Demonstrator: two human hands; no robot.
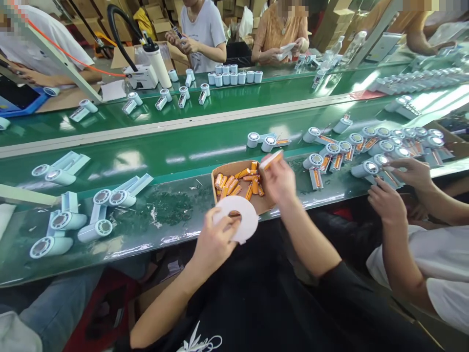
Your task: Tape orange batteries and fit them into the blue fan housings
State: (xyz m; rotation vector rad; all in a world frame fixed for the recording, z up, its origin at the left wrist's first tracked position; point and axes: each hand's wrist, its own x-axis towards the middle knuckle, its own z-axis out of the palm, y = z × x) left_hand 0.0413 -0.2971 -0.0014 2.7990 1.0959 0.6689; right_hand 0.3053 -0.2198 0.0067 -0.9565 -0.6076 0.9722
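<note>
My left hand is closed on a flat white roll of tape, held over the near edge of the green belt. My right hand is raised above a small cardboard box and pinches an orange battery with a white strip on it. The box holds several loose orange batteries.
White fan bodies lie on the green conveyor to my left. More fans with orange batteries crowd the right, where a co-worker's hands reach. Other people work across the far belt.
</note>
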